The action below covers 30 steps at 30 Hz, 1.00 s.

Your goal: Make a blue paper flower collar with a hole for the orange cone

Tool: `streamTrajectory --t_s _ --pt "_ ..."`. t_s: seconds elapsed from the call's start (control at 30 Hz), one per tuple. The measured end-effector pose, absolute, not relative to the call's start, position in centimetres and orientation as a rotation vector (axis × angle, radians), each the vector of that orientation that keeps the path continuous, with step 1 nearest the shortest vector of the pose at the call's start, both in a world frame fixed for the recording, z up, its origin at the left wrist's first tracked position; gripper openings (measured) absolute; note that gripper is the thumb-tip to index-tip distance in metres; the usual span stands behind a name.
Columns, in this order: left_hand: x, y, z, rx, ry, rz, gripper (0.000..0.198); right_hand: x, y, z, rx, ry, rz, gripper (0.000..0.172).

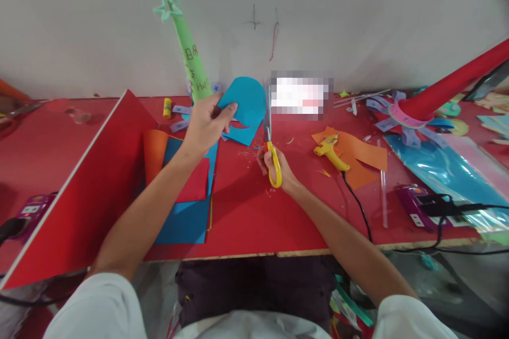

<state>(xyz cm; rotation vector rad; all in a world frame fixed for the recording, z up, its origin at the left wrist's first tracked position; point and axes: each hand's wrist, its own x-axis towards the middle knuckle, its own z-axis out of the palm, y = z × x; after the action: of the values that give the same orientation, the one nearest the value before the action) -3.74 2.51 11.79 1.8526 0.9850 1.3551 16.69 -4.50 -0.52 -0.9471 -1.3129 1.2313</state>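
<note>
Blue rounded paper sheet, centre of frame: matt, smooth. Yellow-and-red plastic-handled scissors, beside it: smooth grips, metal blades with greyish shine. Light-green lettered paper cone, upper left: matt. Yellow plastic glue gun, right of centre: smooth, on matt orange paper sheet. Blue film packet, far right: glossy plastic. Red tabletop: smooth; front edge rough, wood-like.
</note>
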Motion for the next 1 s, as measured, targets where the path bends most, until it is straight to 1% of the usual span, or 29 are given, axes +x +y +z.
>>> streamTrajectory --t_s 0.13,0.37,0.53,0.7,0.8,0.9,1.0 --pt "-3.9 2.7 11.7 1.879 0.981 1.35 0.035 16.7 -4.4 -0.1 -0.948 -1.305 1.224 0.072" --pt "-4.2 3.2 11.9 1.89 0.968 1.463 0.042 17.0 -4.6 1.3 -1.004 -1.308 1.2 0.078" --pt "-4.3 3.4 12.0 1.862 0.961 1.487 0.047 17.0 -4.7 1.6 -1.012 -1.319 1.218 0.078" --pt "-4.6 3.7 11.6 1.841 0.988 1.534 0.05 17.3 -4.7 1.5 -1.067 -1.373 1.158 0.076" --pt "-4.9 4.0 11.5 1.821 0.996 1.59 0.05 17.6 -4.6 1.0 -1.118 -1.403 1.11 0.071" --pt "-5.3 4.3 11.5 1.802 1.005 1.605 0.051 17.7 -4.5 0.6 -1.142 -1.392 1.133 0.067" --pt "-5.6 4.4 11.6 1.758 1.002 1.624 0.051 17.5 -4.4 0.4 -1.13 -1.366 1.178 0.066"
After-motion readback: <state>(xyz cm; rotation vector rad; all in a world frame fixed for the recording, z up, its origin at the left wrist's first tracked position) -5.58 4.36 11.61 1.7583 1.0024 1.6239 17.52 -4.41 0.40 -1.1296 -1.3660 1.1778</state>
